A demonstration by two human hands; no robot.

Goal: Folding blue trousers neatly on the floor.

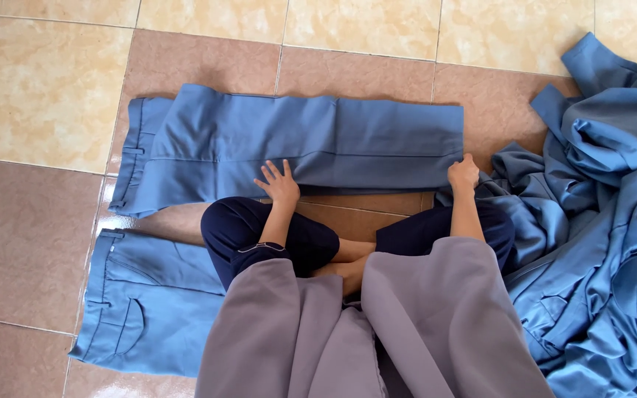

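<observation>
- Tiled floor [46,88] was under everything, beige and reddish-brown squares; I sat cross-legged on it so both hands could reach the cloth in front.
- Heap of blue garments [606,243] lay just right of my right hand, crumpled and unfolded, touching my knee.
- Folded blue trousers [311,144] lay flat straight ahead of both hands, legs doubled over, waistband out past my left hand, folded end by my right.
- Second blue trousers [141,302] lay below and left of my left hand, partly under my leg, waistband and back pocket showing.
- My grey sleeves [422,317] draped over my lap, behind both hands.
- Left hand [280,183] was open, fingers spread, palm pressing the near edge of the folded blue trousers, looked like it pinned the cloth flat.
- Right hand [464,173] was clenched at the near right corner, seemingly pinching the folded end to keep it square.
</observation>
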